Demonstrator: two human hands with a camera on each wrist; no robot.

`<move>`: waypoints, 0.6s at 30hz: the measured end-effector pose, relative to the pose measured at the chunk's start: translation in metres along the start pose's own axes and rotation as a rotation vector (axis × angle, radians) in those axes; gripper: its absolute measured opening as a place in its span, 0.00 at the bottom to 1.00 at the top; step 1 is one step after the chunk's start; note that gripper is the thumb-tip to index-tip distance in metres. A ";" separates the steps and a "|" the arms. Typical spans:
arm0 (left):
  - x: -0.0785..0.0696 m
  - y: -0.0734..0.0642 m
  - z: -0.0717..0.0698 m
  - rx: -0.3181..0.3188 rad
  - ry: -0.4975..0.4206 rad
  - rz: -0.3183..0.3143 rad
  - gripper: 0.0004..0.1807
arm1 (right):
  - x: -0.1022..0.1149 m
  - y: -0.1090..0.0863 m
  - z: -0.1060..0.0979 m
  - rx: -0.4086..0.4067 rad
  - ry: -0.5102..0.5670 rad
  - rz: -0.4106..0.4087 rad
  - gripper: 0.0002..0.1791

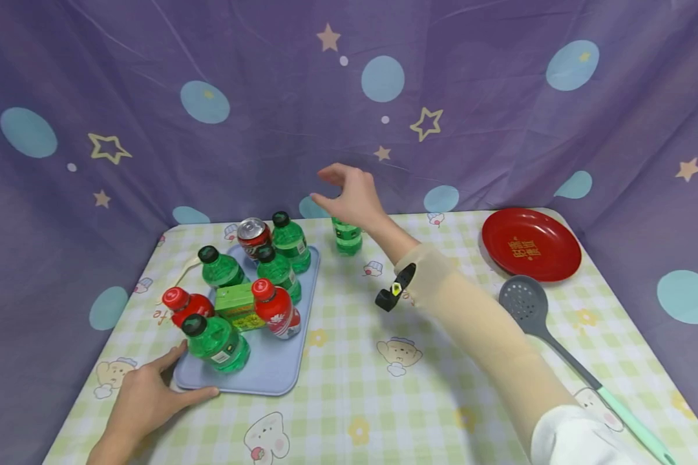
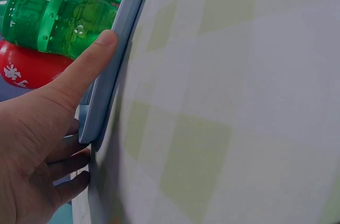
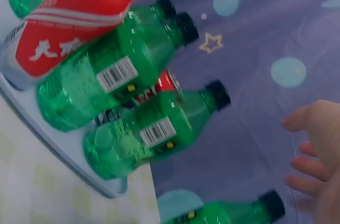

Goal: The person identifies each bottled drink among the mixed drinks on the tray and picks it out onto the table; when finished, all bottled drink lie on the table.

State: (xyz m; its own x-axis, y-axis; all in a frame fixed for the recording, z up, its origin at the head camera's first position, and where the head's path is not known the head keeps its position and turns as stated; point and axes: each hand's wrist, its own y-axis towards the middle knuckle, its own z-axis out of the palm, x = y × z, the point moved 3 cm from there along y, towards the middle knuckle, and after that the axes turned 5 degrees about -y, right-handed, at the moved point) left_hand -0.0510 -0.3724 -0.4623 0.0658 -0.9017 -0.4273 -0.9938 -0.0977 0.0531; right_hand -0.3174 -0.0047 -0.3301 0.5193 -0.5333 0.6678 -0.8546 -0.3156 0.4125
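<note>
My left hand touches the near left corner of a pale blue tray, thumb along the front rim. Its other fingers lie loosely at the tray's side. Standing on the tray are several green drink bottles with black caps, two red-labelled bottles with red caps, a green and yellow drink carton and a red soda can. My right hand is raised, thumb and fingers apart with nothing between them. Below it, another green bottle stands on the table, its top hidden by the hand.
A red plate lies at the back right. In front of it is a grey slotted spoon with a mint handle. Something pale and thin lies left of the tray. A purple curtain hangs behind the checked tablecloth.
</note>
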 end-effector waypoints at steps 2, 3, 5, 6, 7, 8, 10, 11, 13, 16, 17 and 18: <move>0.000 0.000 0.000 -0.006 -0.001 0.007 0.69 | 0.009 0.001 0.004 -0.017 0.002 -0.026 0.23; 0.000 0.000 0.000 -0.012 -0.002 0.012 0.68 | 0.013 0.002 0.006 -0.021 0.005 -0.036 0.23; 0.001 0.000 0.000 -0.025 -0.006 0.022 0.68 | 0.020 0.003 0.011 -0.010 0.015 -0.041 0.24; 0.001 0.000 0.000 -0.029 -0.008 0.027 0.68 | 0.021 0.004 0.015 0.003 0.025 -0.037 0.25; 0.001 0.000 0.000 -0.030 -0.008 0.027 0.67 | 0.023 0.004 0.018 0.017 0.034 -0.032 0.25; 0.001 0.000 0.000 -0.032 -0.008 0.029 0.67 | 0.024 0.004 0.021 0.031 0.039 -0.028 0.26; 0.001 0.000 0.000 -0.033 -0.009 0.029 0.67 | 0.026 0.004 0.028 0.053 0.035 -0.027 0.28; 0.001 -0.001 0.000 -0.037 -0.010 0.031 0.67 | 0.026 0.004 0.031 0.062 0.034 -0.031 0.29; 0.000 -0.001 0.000 -0.041 -0.010 0.033 0.67 | 0.027 0.002 0.037 0.082 0.028 -0.031 0.30; 0.000 -0.001 0.000 -0.046 -0.014 0.035 0.67 | 0.027 -0.001 0.047 0.116 0.037 -0.026 0.31; 0.000 -0.001 0.000 -0.045 -0.014 0.034 0.67 | 0.027 -0.002 0.050 0.129 0.044 -0.019 0.31; 0.000 -0.001 0.000 -0.044 -0.014 0.033 0.67 | 0.027 -0.003 0.052 0.142 0.047 -0.009 0.32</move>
State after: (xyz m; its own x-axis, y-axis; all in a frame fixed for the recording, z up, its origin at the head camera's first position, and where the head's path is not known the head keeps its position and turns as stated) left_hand -0.0500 -0.3726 -0.4621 0.0318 -0.8989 -0.4370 -0.9905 -0.0868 0.1065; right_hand -0.3016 -0.0595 -0.3456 0.5242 -0.4934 0.6941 -0.8407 -0.4299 0.3293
